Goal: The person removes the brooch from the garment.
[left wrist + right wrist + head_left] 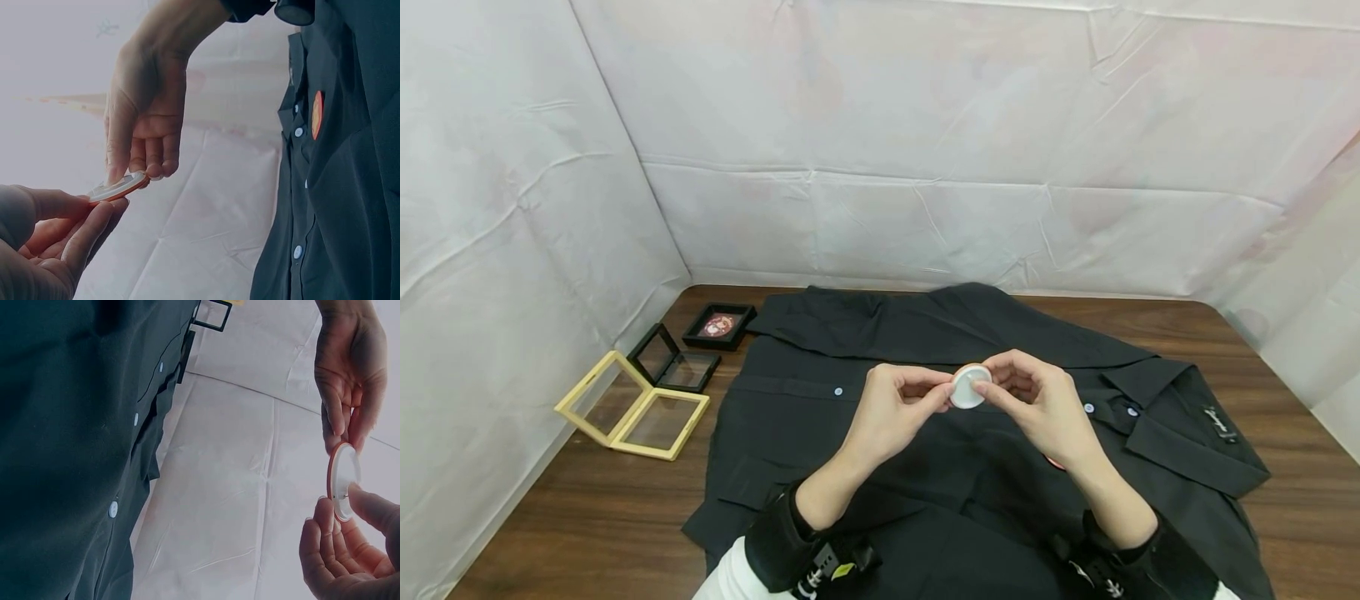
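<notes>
- At the far left of the counter, the yellow frame is lying unfolded, and no piece is showing inside it.
- Just beside it, the black frame is also standing open, with one half leaning upward; it too is showing no piece.
- Behind these, the box is holding a round red piece.
- In the middle, the shirt is lying spread over much of the counter.
- Above the shirt, the left hand is pinching the badge by its edge, so thumb and fingers are leaving only a narrow gap.
- The badge is being held in the air between both hands, turning its white back upward. It is not sitting on the shirt, so I am judging this work as underway, not finished.
- The right hand is gripping the other side, its thumb pressing on the white back, near what is looking like a thin pin; whether this pin is open, I cannot tell.
- Near the right wrist, the red badge is resting against the shirt, seemingly placed already; whether it is fastened, I cannot tell.
- Farther right, a metal ornament is lying on the shirt.
</notes>
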{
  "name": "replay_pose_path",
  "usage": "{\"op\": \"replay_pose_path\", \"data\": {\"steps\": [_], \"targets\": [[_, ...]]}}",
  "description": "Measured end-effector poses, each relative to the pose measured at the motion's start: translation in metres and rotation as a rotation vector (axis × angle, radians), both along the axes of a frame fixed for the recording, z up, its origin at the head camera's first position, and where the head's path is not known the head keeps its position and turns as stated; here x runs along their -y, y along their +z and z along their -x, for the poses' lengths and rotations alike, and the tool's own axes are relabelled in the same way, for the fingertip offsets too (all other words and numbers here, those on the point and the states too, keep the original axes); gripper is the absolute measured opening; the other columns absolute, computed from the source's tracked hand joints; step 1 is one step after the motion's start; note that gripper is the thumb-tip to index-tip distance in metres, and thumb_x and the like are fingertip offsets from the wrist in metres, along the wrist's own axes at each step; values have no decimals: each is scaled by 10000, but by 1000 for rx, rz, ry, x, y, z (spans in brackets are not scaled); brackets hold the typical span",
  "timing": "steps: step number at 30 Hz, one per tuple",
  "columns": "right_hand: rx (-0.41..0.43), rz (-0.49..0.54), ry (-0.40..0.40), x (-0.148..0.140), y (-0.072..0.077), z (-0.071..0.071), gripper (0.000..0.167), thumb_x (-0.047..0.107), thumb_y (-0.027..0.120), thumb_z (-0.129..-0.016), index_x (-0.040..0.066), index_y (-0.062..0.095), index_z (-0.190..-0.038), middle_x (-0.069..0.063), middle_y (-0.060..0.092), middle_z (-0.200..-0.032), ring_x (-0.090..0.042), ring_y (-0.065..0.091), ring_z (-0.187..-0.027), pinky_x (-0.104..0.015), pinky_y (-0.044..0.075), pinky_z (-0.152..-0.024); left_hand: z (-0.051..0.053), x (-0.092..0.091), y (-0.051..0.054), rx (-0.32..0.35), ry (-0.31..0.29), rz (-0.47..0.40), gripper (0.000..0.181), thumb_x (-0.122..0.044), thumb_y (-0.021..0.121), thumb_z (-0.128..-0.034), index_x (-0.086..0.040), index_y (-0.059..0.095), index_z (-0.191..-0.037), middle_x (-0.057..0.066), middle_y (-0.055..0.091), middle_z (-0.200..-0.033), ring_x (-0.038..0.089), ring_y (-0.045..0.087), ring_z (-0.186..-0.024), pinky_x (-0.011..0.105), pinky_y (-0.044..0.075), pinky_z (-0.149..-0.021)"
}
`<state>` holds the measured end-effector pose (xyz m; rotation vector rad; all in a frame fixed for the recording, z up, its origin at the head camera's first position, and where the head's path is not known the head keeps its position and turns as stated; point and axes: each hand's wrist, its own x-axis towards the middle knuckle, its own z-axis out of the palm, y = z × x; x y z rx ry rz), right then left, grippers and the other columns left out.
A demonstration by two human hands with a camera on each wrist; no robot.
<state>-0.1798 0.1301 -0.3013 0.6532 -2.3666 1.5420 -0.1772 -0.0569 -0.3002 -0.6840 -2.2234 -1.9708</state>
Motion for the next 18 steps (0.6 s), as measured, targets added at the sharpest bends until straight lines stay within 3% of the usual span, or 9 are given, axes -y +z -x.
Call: {"op": "replay_pose_path", "data": {"steps": [11, 18], "targets": [[-22, -81, -52, 1, -1, 0, 161, 98, 664, -789, 92, 630, -946, 18, 626, -775, -155, 601, -644, -213, 475, -565, 2, 1, -1, 0, 8, 26, 113, 3, 626, -799, 43, 684, -888, 128, 667, -835, 165, 647, -669, 246, 507, -615], [-41, -122, -52, -1, -3, -2, 220, 98, 671, -782, 100, 631, -998, 22, 634, -802, -100, 592, -642, -208, 465, -550, -2, 4, 3, 33, 20, 46, 117, 15, 621, -799, 70, 675, -888, 166, 659, -836, 267, 642, -682, 228, 502, -608]]}}
